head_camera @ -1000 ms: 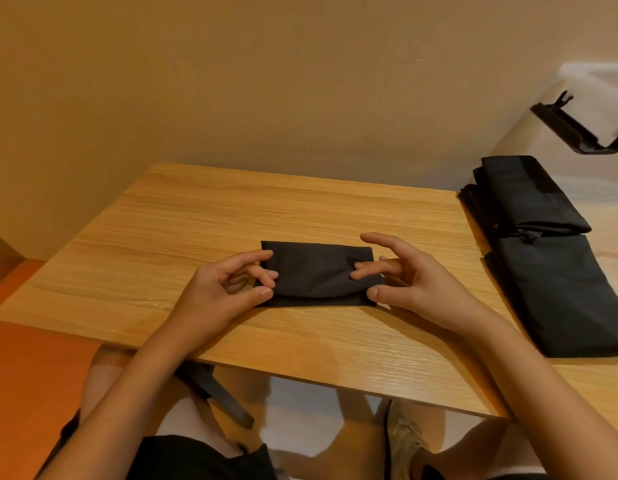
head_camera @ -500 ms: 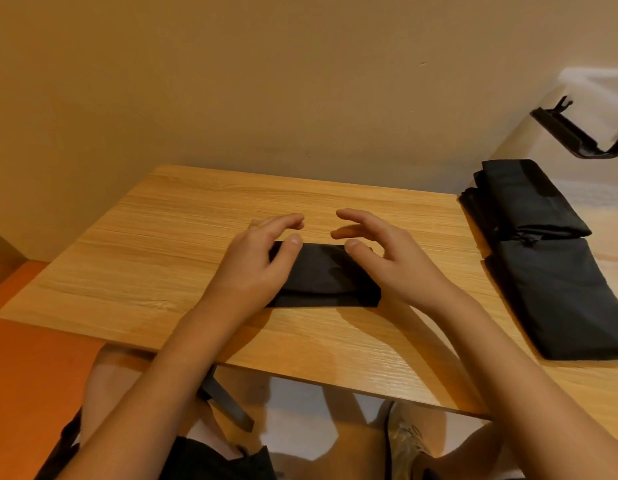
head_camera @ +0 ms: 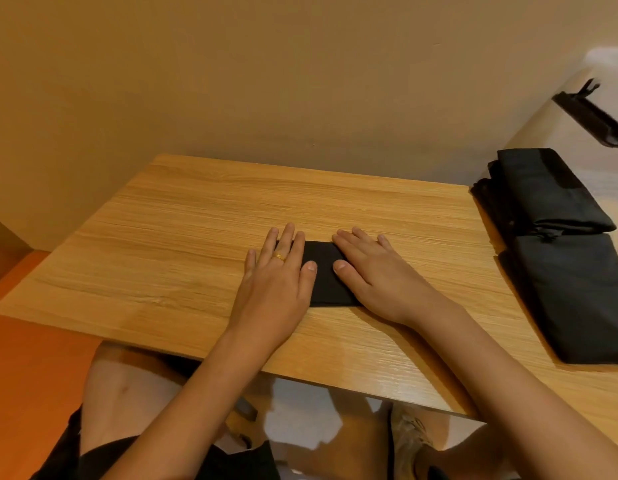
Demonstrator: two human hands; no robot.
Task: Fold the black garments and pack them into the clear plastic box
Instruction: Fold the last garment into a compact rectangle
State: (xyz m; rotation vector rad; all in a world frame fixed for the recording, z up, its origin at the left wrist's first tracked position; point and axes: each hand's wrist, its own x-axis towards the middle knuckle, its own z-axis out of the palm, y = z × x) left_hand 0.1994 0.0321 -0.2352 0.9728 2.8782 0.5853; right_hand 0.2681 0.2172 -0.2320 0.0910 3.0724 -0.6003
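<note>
– While both hands lie flat, what's under them?
– Left hand (head_camera: 276, 282) and right hand (head_camera: 373, 282) press palms-down on the folded black garment (head_camera: 323, 275). Fingers are straight and slightly spread, curled round nothing. Thumbs point inward, tips close over the cloth but apart.
– Coverage?
– Left palm hides the garment's left end and right palm its right end. Only a dark strip shows between the thumbs. Gold ring (head_camera: 279, 257) on a left finger.
– Forearms?
– Both cross the near edge of the table (head_camera: 183, 237) and converge on the garment.
– Edges?
– Garment's near edge shows between the wrists, roughly parallel to the table front. Fingertips reach past its far edge onto wood.
– Room?
– Open wood ahead of the fingertips up to the wall, and wide open left of the left hand. Right of the right hand, well apart, lies a stack of black garments (head_camera: 560, 271). Beyond the stack is a pale box (head_camera: 609, 64) with a black latch (head_camera: 591, 112), cut off by the frame.
</note>
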